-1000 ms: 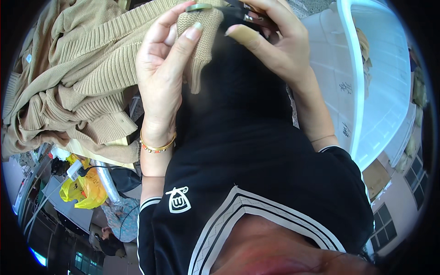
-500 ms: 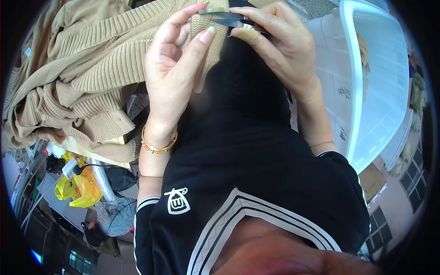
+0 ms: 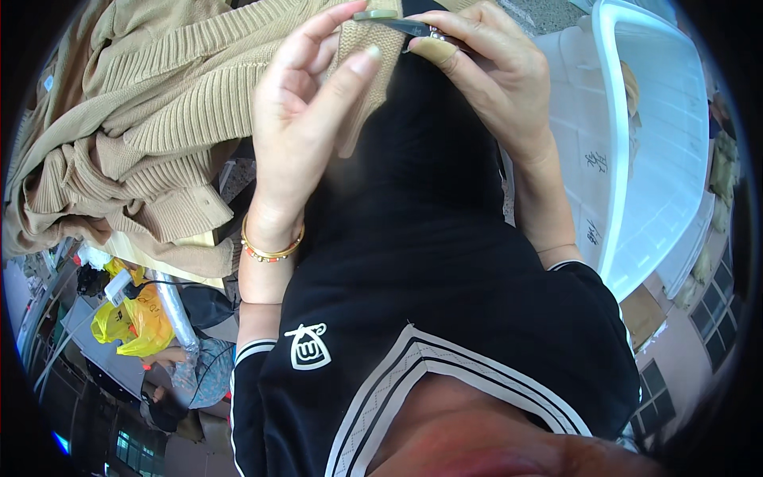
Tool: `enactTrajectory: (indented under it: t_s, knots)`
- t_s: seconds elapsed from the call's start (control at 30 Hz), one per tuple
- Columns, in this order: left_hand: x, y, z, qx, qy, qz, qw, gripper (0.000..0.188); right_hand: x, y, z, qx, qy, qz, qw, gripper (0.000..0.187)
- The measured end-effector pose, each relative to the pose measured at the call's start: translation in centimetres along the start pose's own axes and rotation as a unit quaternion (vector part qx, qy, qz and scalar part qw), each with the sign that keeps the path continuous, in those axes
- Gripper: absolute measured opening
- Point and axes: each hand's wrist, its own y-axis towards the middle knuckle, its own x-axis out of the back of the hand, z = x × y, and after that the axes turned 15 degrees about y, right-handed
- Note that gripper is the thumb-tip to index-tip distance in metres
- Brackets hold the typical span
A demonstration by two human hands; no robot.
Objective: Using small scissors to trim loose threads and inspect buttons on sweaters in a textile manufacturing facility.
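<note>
The sweater [image 3: 199, 111] is tan knit with wide ribbed bands. Its bulk lies in loose, overlapping folds to the left of the left hand [image 3: 298, 131]. A flat section of the same tan knit is raised and gripped between the left thumb and fingers, with its narrow end hanging downward.

The button [image 3: 375, 14] is round and greenish. It sits at the upper edge of the raised knit; from here it shows nearly edge-on, the left index fingertip beside it.

The blade [image 3: 405, 27] is small, dark and pointed, with silver metal at its base. The right hand [image 3: 501, 83] grips it, tip aimed left, close under the button.
</note>
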Motion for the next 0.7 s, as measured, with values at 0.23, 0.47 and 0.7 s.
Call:
enactTrajectory:
  t_s: [0.23,0.47,0.7]
  knots:
    - [0.4,0.7,-4.1,0.064,-0.143,-0.042,0.987,0.059,-3.5,1.5,-5.6,0.234,0.434,0.022,0.87,0.042]
    - [2.0,0.4,-3.9,0.076,-0.153,-0.028,0.985,0.06,-5.5,1.5,-1.8,0.104,0.314,0.13,0.935,0.013]
    - [2.9,-0.8,-4.7,0.09,-0.162,-0.027,0.982,0.069,-5.7,-1.4,-6.2,-0.287,0.26,0.041,0.921,0.014]
